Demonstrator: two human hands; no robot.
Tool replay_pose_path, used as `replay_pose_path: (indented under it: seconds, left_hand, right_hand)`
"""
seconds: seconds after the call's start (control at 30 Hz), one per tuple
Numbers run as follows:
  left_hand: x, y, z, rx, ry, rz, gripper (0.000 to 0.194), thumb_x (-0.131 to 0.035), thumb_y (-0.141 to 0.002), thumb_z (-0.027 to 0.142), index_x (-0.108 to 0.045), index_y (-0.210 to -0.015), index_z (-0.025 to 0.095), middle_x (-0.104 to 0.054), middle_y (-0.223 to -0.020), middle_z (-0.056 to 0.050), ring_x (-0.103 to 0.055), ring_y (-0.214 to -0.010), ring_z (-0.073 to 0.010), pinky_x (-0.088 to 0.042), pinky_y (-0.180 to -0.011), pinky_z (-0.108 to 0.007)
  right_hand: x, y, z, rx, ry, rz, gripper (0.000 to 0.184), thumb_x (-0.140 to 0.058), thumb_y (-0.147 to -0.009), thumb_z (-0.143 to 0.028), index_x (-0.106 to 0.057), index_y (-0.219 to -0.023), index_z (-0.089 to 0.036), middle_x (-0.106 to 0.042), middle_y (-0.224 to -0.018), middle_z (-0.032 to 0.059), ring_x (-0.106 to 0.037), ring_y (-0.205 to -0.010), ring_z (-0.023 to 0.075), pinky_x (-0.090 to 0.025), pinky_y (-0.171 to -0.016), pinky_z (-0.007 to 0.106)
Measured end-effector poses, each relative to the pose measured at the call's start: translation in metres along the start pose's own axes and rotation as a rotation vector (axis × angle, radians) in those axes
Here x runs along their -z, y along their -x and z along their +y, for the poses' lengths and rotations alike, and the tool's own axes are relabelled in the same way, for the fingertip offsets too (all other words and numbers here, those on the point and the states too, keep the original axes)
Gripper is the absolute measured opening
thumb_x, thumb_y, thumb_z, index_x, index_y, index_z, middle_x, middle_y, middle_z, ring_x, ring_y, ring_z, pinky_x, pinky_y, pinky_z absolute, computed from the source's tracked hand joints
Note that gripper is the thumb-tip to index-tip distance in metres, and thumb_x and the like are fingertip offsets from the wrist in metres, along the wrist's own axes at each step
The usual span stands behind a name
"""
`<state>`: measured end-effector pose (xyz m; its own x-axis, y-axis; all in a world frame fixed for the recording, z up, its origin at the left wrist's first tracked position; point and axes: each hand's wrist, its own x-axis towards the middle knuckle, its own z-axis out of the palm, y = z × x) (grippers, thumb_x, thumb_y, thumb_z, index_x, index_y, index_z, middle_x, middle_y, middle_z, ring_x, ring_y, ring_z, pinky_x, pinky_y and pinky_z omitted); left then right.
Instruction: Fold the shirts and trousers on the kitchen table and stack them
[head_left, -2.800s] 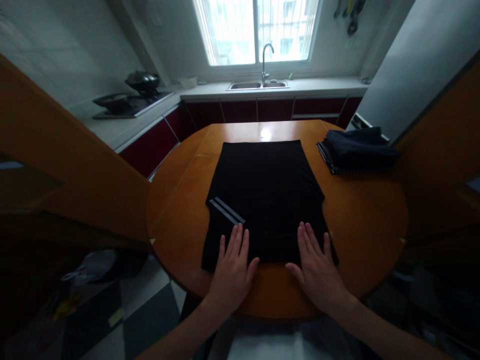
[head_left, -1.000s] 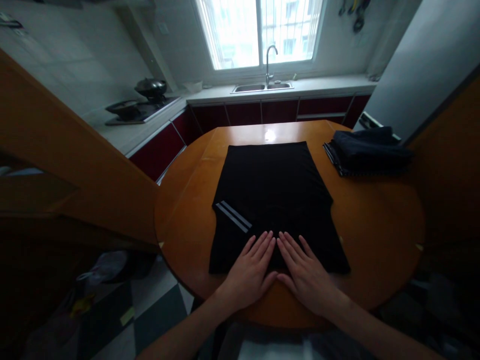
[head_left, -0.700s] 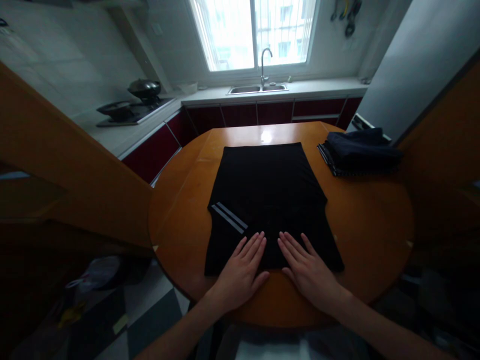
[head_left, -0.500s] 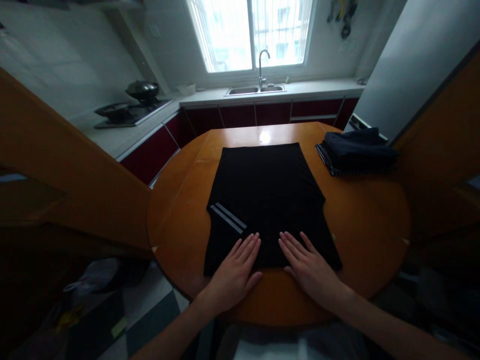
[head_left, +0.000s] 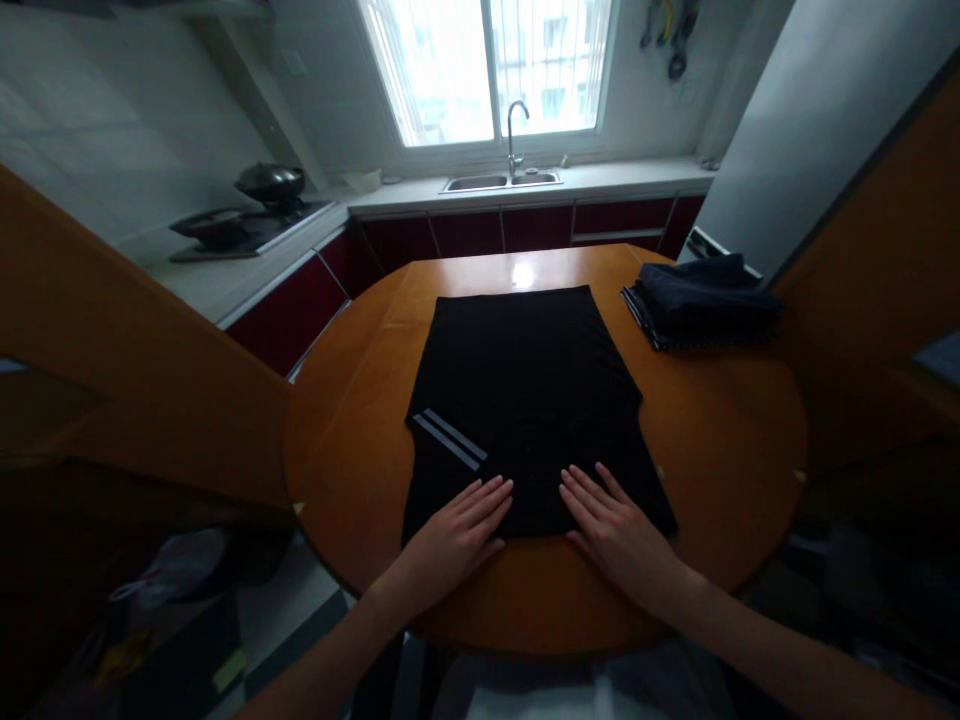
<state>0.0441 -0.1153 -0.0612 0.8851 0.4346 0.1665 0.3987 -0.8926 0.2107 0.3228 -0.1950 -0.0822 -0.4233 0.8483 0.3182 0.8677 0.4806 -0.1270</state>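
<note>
Whereas they almost met a second ago, I see the left hand (head_left: 454,532) and right hand (head_left: 616,525) apart, spread flat on the black striped garment (head_left: 525,375). Its near end looks smoothed.

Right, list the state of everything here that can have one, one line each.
Black garment, spread flat on the table.
Left hand, open, palm down on the garment's near edge.
Right hand, open, palm down, same edge.
Clothes stack, folded, piled.
Rear pot, lidded.
Faucet, no flow visible.
Window, cannot tell if shut.
</note>
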Motion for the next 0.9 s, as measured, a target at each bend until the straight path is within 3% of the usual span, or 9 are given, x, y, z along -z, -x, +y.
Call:
replay_pose_path:
  seconds: [0.17,0.4,0.57,0.77,0.9]
  left_hand:
    - [0.007,-0.002,-0.001,-0.072,0.062,0.012,0.048,-0.05,-0.102,0.017,-0.046,-0.149,0.022,-0.057,-0.146,-0.011,-0.052,-0.136,-0.0216,-0.045,-0.115,-0.043]
    - [0.014,-0.008,0.003,0.001,0.063,-0.103,0.07,-0.041,-0.087,-0.003,-0.038,-0.153,0.019,-0.052,-0.15,-0.009,-0.049,-0.139,-0.018,-0.041,-0.118,-0.037]
    - [0.021,-0.012,-0.003,0.104,0.214,-0.144,0.08,-0.046,-0.077,-0.002,-0.041,-0.153,0.024,-0.053,-0.151,-0.005,-0.053,-0.136,-0.0194,-0.045,-0.114,-0.038]
    - [0.05,-0.034,-0.021,0.172,0.472,-0.208,0.071,-0.048,-0.081,0.004,-0.051,-0.148,0.028,-0.066,-0.136,-0.004,-0.066,-0.12,-0.0191,-0.05,-0.106,-0.034]
    - [0.067,-0.054,-0.042,0.188,0.618,-0.341,0.062,-0.05,-0.083,0.007,-0.058,-0.142,0.023,-0.077,-0.111,-0.002,-0.074,-0.091,-0.0156,-0.055,-0.083,-0.023]
  right_hand:
    - [0.004,-0.002,0.004,0.007,-0.069,-0.006,0.042,-0.055,-0.094,-0.015,-0.059,-0.136,-0.011,-0.056,-0.147,0.0145,-0.047,-0.141,0.0255,-0.04,-0.118,0.049]
    - [0.01,-0.007,0.007,0.03,-0.102,-0.003,0.035,-0.057,-0.094,-0.012,-0.064,-0.128,-0.012,-0.065,-0.137,0.0121,-0.054,-0.135,0.0258,-0.045,-0.114,0.047]
    - [0.015,-0.012,0.008,0.013,-0.147,0.009,0.029,-0.058,-0.094,-0.012,-0.068,-0.121,-0.015,-0.069,-0.13,0.0109,-0.062,-0.126,0.0233,-0.049,-0.109,0.044]
    - [0.038,-0.035,0.019,-0.058,-0.22,-0.164,0.02,-0.056,-0.096,-0.017,-0.072,-0.108,-0.019,-0.076,-0.112,0.0081,-0.072,-0.102,0.0227,-0.055,-0.092,0.037]
    - [0.051,-0.059,0.03,-0.139,-0.265,-0.292,0.021,-0.054,-0.098,-0.021,-0.075,-0.1,-0.023,-0.078,-0.093,0.0044,-0.073,-0.085,0.0216,-0.055,-0.076,0.032]
